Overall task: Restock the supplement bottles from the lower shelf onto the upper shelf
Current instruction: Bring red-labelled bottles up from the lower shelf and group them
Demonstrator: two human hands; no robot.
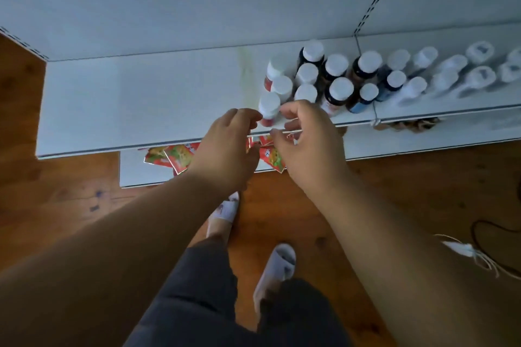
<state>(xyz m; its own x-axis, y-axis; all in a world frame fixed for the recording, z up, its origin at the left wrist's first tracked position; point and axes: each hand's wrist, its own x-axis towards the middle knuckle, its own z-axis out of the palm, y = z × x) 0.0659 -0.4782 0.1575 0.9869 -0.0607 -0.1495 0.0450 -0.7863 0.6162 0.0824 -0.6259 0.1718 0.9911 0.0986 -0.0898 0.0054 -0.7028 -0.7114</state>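
A small white-capped supplement bottle with a red label stands at the front edge of the white upper shelf. My left hand has its curled fingertips against the bottle's left side. My right hand curls its fingers against the right side, so the bottle sits pinched between both hands. Behind it stand several more white-capped bottles, some dark brown, some blue. The lower shelf shows below the upper one, mostly hidden by it and by my arms.
Red printed packets lie on the lower shelf. Blurred white bottles fill the shelf's right part, past a wire divider. The shelf's left half is bare. Below are a wooden floor, my slippered feet and a dark cable.
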